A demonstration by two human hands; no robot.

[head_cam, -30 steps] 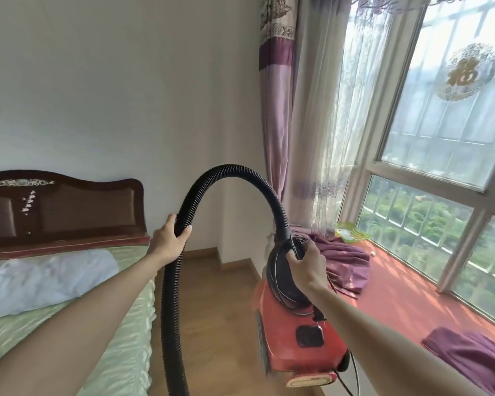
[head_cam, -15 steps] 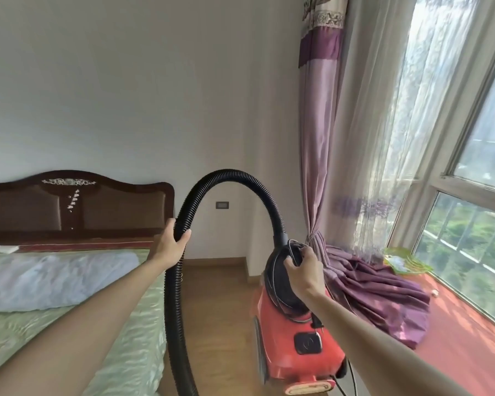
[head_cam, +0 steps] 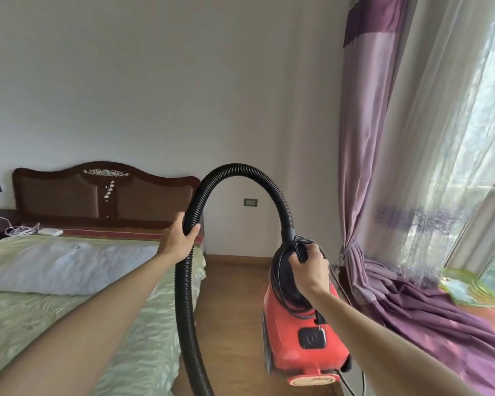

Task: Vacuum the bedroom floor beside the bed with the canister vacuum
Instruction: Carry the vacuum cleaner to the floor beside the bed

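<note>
Fingers (head_cam: 180,221) grip the ribbed black hose (head_cam: 240,168) (arched) and red canister's (head_cam: 295,352) handle (head_cam: 301,251)

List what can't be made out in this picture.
- Head view: the far end of the hose, cut off by the bottom edge.
- Head view: the handle of the canister vacuum, covered by the right hand gripping it.
- Head view: the green item at the right edge, blurred.

left hand (head_cam: 178,242): bare | right hand (head_cam: 309,270): bare | left forearm (head_cam: 97,310), right forearm (head_cam: 383,338): bare
</note>
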